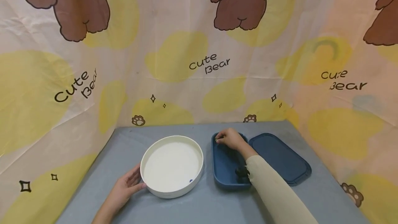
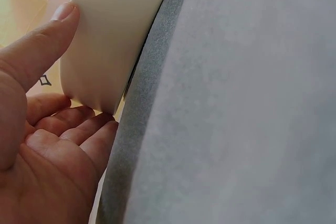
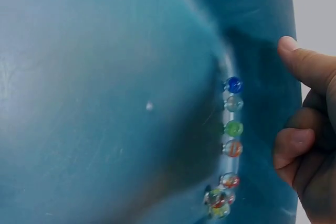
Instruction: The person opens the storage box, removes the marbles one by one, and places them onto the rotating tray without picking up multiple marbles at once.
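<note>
My left hand [image 1: 125, 186] rests against the near left side of a round white dish [image 1: 174, 161], with the thumb and fingertips touching its outer wall [image 2: 110, 35]. One small blue marble [image 1: 191, 181] lies in the dish near its front right wall. Over the far end of a deep blue rectangular box [image 1: 224, 165] is my right hand [image 1: 231, 139]. In the right wrist view, the thumb and visible fingertips of that hand [image 3: 315, 114] are apart, with no object seen between them. Several glass marbles, including a green one [image 3: 233, 128], line the inside edge of the box.
A flat blue lid [image 1: 280, 158] lies right of the box, close against it. All this stands on a grey-blue cloth-covered table [image 1: 199, 206]. Behind and at the sides hangs a bear-print curtain [image 1: 174, 89]. A black wrist device [image 1: 242, 172] hangs under the right forearm.
</note>
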The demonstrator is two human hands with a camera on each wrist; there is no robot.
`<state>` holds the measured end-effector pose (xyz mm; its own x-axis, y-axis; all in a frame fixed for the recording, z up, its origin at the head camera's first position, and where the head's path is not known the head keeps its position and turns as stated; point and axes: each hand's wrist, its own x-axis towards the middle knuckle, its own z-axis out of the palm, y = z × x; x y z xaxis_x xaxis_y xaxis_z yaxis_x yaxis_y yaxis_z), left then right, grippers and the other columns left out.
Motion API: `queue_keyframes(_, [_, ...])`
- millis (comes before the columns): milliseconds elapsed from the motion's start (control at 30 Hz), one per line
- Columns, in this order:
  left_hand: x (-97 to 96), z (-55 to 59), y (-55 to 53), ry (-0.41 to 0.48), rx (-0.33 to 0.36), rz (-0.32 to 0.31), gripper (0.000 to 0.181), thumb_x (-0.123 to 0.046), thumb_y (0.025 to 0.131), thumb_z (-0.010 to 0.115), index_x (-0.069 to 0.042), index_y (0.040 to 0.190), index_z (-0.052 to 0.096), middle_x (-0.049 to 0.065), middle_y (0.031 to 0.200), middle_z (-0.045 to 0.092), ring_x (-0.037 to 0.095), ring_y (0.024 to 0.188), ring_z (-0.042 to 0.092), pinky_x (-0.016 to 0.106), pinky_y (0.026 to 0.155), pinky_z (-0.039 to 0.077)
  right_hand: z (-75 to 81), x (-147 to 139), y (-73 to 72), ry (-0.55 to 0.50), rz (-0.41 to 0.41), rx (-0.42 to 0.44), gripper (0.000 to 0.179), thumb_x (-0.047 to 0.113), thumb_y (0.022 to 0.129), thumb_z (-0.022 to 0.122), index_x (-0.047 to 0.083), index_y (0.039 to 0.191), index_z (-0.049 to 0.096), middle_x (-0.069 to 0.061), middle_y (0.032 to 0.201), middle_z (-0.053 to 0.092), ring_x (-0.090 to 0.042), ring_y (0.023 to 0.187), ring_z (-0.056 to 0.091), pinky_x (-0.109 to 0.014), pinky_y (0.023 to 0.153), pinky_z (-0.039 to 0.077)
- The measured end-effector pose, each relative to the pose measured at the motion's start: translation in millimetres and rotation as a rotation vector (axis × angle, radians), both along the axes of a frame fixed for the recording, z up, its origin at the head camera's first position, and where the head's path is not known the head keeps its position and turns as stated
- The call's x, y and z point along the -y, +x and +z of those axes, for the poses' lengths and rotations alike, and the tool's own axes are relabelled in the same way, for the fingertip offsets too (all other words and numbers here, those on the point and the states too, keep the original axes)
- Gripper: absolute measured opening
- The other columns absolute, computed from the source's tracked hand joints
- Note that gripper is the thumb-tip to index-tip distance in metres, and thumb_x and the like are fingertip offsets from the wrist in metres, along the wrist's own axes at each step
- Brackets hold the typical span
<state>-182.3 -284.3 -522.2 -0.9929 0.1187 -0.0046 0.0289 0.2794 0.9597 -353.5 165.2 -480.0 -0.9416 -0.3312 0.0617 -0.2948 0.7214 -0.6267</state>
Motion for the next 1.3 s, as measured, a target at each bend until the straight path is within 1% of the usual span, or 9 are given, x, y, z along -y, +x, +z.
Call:
queue_keyframes(167, [1.4,-2.3,4.1,0.0,0.026,0.0,0.096,-0.015,0.084,0.085,-0.002,0.16,0.029,0.019,0.167,0.026,0.034,0.152,0.029,0.015,0.111,0.041,2.6,4.5,8.1,-0.05,0.02,-0.004,0.012,0.018,0.093,0.077,0.011,0.102,0.08,-0.005,0.108,0.077,-0.017,0.095,0.07,-0.033,0.078,0.06])
queue_keyframes(367, [0.7,-3.2,5.5,0.011,0.053,0.004,0.096,-0.013,0.084,0.085,-0.001,0.16,0.028,0.019,0.167,0.025,0.034,0.152,0.028,0.016,0.112,0.042,8.1,10.5,14.9,-0.102,0.031,0.015,0.015,0.02,0.093,0.077,0.012,0.106,0.08,-0.002,0.102,0.077,-0.012,0.086,0.067,-0.03,0.073,0.059])
queue_keyframes(500, [-0.5,-2.4,4.4,0.002,0.061,0.016,0.096,-0.014,0.084,0.085,-0.001,0.16,0.028,0.02,0.167,0.026,0.035,0.152,0.029,0.026,0.116,0.041,15.0,14.8,17.6,-0.114,0.046,-0.001,0.018,0.021,0.094,0.076,0.011,0.108,0.08,0.001,0.096,0.075,-0.009,0.082,0.062,-0.028,0.071,0.056])
queue_keyframes(633, [-1.1,-1.2,3.3,-0.01,0.055,0.021,0.096,-0.015,0.084,0.085,-0.001,0.16,0.029,0.02,0.167,0.026,0.036,0.152,0.03,0.034,0.118,0.039,24.0,21.9,19.9,-0.135,0.076,-0.01,0.021,0.021,0.095,0.075,0.008,0.111,0.079,0.002,0.073,0.064,-0.01,0.065,0.053,-0.026,0.062,0.05])
queue_keyframes(700, [-1.2,-0.7,2.7,-0.008,0.05,0.022,0.095,-0.014,0.084,0.085,-0.001,0.16,0.029,0.02,0.167,0.027,0.035,0.151,0.031,0.032,0.117,0.04,28.1,27.2,21.1,-0.146,0.095,-0.007,0.021,0.021,0.095,0.074,0.008,0.112,0.079,0.002,0.061,0.052,-0.012,0.056,0.045,-0.025,0.057,0.045])
queue_keyframes(800, [-1.0,0.0,1.7,-0.004,0.042,0.022,0.094,-0.014,0.084,0.085,-0.001,0.16,0.029,0.02,0.166,0.028,0.035,0.151,0.032,0.024,0.115,0.043,33.4,36.3,22.4,-0.155,0.124,0.0,0.022,0.022,0.096,0.074,0.009,0.113,0.078,0.003,0.055,0.041,-0.012,0.049,0.037,-0.024,0.051,0.039])
queue_keyframes(967, [-0.4,0.2,0.4,0.015,0.043,0.012,0.095,-0.013,0.084,0.085,0.001,0.16,0.028,0.022,0.166,0.027,0.036,0.151,0.031,0.017,0.111,0.045,41.2,53.4,24.1,-0.126,0.169,-0.006,0.021,0.023,0.096,0.073,0.011,0.113,0.078,0.003,0.058,0.043,-0.012,0.051,0.037,-0.024,0.05,0.037])
queue_keyframes(1167, [0.5,-1.3,-0.4,0.01,0.041,0.012,0.096,-0.014,0.084,0.085,0.001,0.16,0.028,0.021,0.166,0.027,0.034,0.151,0.031,0.018,0.112,0.044,50.2,76.0,27.5,-0.102,0.212,-0.018,0.019,0.023,0.095,0.075,0.013,0.111,0.079,0.002,0.058,0.045,-0.013,0.054,0.034,-0.024,0.051,0.033])
queue_keyframes(1300, [1.0,-1.2,-0.7,-0.002,0.045,0.012,0.097,-0.015,0.084,0.085,0.0,0.16,0.027,0.021,0.166,0.027,0.035,0.151,0.031,0.023,0.114,0.044,53.5,91.4,30.0,-0.093,0.231,-0.019,0.017,0.024,0.094,0.077,0.016,0.109,0.08,-0.003,0.073,0.065,-0.011,0.061,0.044,-0.024,0.055,0.04])
